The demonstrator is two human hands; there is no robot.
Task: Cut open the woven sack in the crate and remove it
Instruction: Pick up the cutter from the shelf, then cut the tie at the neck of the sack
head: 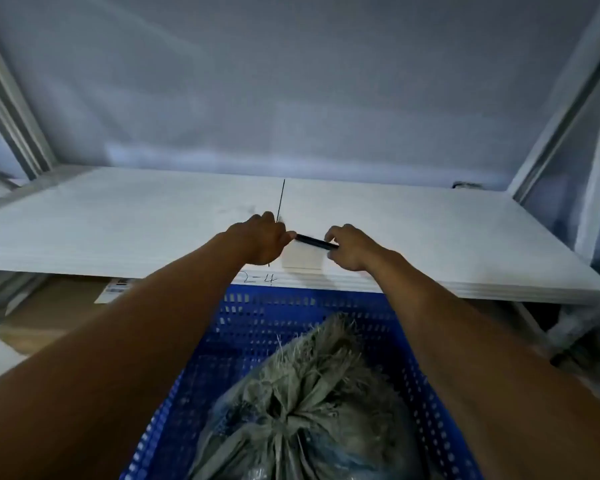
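A grey-green woven sack [312, 403], tied shut with a frayed top, lies in a blue perforated plastic crate [243, 327] at the bottom centre. Both my arms reach over the crate to the white shelf above. My left hand [260, 240] and my right hand [350, 247] each pinch one end of a thin black tool [314, 241], perhaps a cutter, held just above the shelf surface. The tool's blade, if any, is not visible.
The white shelf board [118, 230] spans the view, with a thin black line [281, 199] drawn on it and handwriting on its front edge. Metal frame uprights [14, 109] stand at both sides. A cardboard box with a label [118, 289] sits under the shelf at left.
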